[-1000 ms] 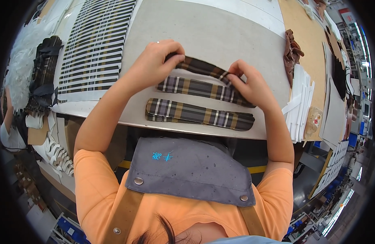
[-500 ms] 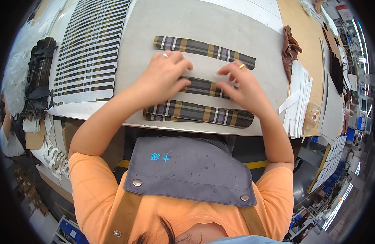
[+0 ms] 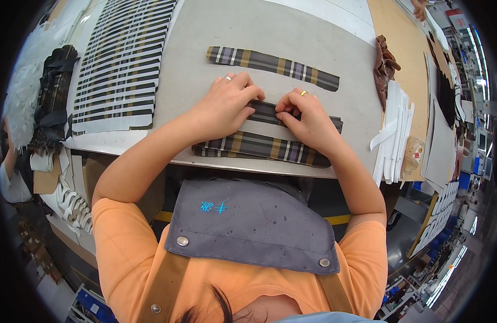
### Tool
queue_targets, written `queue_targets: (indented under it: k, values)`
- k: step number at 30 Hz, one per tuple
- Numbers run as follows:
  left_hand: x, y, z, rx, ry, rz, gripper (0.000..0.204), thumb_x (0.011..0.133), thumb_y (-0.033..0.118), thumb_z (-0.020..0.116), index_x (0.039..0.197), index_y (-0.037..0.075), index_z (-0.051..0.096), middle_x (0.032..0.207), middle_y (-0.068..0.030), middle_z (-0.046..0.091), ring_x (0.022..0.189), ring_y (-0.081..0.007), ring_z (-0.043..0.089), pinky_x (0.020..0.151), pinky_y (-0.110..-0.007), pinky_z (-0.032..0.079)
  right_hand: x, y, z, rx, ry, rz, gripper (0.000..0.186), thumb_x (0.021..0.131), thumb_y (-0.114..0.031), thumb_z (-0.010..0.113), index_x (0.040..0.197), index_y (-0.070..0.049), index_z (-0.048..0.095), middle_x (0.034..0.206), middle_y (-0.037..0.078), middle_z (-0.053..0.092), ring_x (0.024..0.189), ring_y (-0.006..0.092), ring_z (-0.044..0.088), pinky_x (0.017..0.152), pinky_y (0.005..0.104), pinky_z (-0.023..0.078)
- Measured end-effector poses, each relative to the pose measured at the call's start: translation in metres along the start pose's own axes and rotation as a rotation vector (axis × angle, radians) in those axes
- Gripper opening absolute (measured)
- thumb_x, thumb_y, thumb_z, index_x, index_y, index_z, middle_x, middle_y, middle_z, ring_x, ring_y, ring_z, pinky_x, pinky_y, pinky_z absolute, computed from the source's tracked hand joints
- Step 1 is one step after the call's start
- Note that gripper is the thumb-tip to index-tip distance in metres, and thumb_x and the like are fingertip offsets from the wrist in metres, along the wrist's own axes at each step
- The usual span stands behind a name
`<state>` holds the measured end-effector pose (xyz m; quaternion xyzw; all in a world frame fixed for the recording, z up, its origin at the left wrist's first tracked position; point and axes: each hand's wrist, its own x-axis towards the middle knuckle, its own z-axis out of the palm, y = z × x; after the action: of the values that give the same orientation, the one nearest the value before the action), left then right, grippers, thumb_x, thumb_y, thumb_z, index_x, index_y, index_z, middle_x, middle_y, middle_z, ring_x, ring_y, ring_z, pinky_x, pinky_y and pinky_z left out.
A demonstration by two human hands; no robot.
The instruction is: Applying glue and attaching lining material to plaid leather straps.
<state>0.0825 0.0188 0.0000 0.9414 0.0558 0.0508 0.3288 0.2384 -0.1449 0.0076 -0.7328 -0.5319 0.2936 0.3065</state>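
Observation:
A dark plaid fabric strip [image 3: 266, 112] lies on the grey table board between my hands. My left hand [image 3: 226, 107] is closed on its left part, thumb and fingers curled at the edge. My right hand [image 3: 307, 119] pinches the same strip right of its middle, with the strip's right end showing past the wrist. Nearer to me, a stack of plaid fabric strips [image 3: 248, 146] lies along the table edge, partly under my right hand. Beyond my hands, a single plaid strip [image 3: 272, 65] rests flat, slightly slanted.
At the left, overlapping rows of plaid strips with white edging [image 3: 116, 70] cover the table. Dark bundled fabric [image 3: 57, 97] lies farther left. To the right are brown crumpled material [image 3: 386, 62], white strips [image 3: 395, 129] and a clear plastic-wrapped roll [image 3: 413, 153].
My hands have come closer together, and their fingers have closed on the middle strip. The far strip and the near stack lie about where they were.

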Motion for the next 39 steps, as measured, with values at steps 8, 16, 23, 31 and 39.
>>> queue_targets:
  k: [8,16,23,31,39]
  values:
    - [0.01,0.005,-0.009,-0.131,-0.005,0.048,0.026,0.085,0.009,0.062,0.11,0.01,0.058,0.092,-0.0078,0.06,0.093,-0.0242,0.052,0.091,-0.038,0.031,-0.004,-0.009,-0.014,-0.205,0.12,-0.262,0.017,0.081,-0.006,0.064,0.098,-0.009,0.061,0.085,0.004,0.055,0.087,0.0221,0.051,0.089,0.0358,0.032]
    - [0.049,-0.036,-0.045,-0.258,0.189,-0.092,0.018,0.087,0.008,0.059,0.105,0.006,0.059,0.08,-0.0042,0.058,0.072,-0.0125,0.051,0.065,-0.027,0.042,0.028,0.029,-0.072,-0.083,0.215,-0.005,0.013,0.084,-0.013,0.065,0.091,-0.003,0.063,0.087,0.007,0.061,0.085,0.0202,0.056,0.074,0.0314,0.044]
    - [0.069,-0.075,-0.049,-0.122,0.254,-0.302,0.016,0.089,0.01,0.058,0.105,0.007,0.058,0.078,-0.0026,0.052,0.068,-0.0123,0.047,0.063,-0.027,0.042,0.047,0.083,-0.09,0.007,0.343,0.169,0.018,0.085,-0.015,0.065,0.099,-0.002,0.062,0.084,0.007,0.065,0.077,0.0126,0.057,0.069,0.0267,0.046]
    - [0.053,-0.087,-0.034,0.565,0.565,-0.054,0.018,0.087,0.008,0.058,0.105,0.008,0.058,0.097,-0.0064,0.059,0.09,-0.0215,0.055,0.081,-0.038,0.042,0.015,0.087,-0.101,-0.399,0.561,0.156,0.018,0.085,-0.014,0.064,0.1,-0.004,0.063,0.078,0.007,0.06,0.071,0.0181,0.057,0.066,0.0313,0.046]
    - [0.02,-0.064,-0.023,0.524,0.259,-0.127,0.031,0.094,0.011,0.048,0.125,0.009,0.054,0.134,-0.0056,0.052,0.129,-0.02,0.043,0.109,-0.041,0.023,-0.205,0.192,-0.216,-0.988,0.895,0.916,0.039,0.083,-0.035,0.065,0.109,-0.005,0.066,0.118,0.02,0.06,0.103,0.0309,0.061,0.091,0.0402,0.046]
